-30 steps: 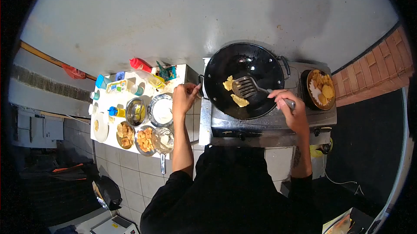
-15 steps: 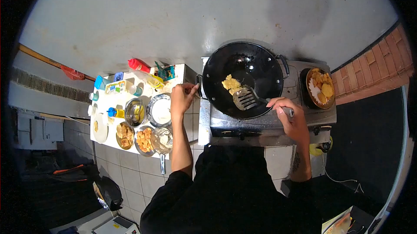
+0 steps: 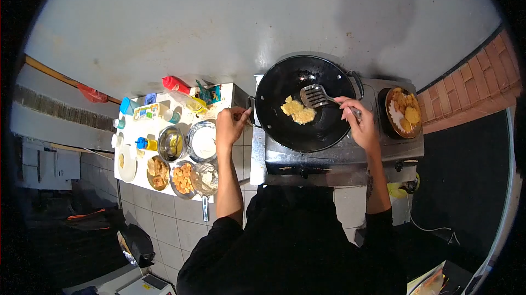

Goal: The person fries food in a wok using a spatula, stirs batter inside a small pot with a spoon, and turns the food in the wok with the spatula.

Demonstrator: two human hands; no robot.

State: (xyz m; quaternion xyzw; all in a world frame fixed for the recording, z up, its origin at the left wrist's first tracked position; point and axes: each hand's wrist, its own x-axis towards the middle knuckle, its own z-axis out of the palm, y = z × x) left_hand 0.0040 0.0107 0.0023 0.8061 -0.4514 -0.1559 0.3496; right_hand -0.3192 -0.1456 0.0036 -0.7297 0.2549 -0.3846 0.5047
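Note:
A black wok (image 3: 307,135) with two loop handles sits on the steel stove (image 3: 334,159). Yellow, lumpy food (image 3: 298,111) lies in its middle. My right hand (image 3: 357,119) is closed around the grey handle of a slotted spatula (image 3: 314,96). The spatula's head is inside the wok, just above and right of the food and apart from it. On the other side, my left hand (image 3: 232,124) is closed at the wok's left handle (image 3: 251,110), gripping it with the fingertips.
Right of the wok, a round plate (image 3: 390,121) holds fried pieces. The white table (image 3: 159,96) on the left bears a bowl of white batter (image 3: 205,140), bowls of cut pieces (image 3: 183,178), a saucepan (image 3: 205,180), a red bottle (image 3: 174,83) and an oil bottle (image 3: 194,103). A wall stands behind.
My right hand has moved the spatula up and slightly right, off the food. The food now lies fully visible in the wok. My left hand stays at the handle.

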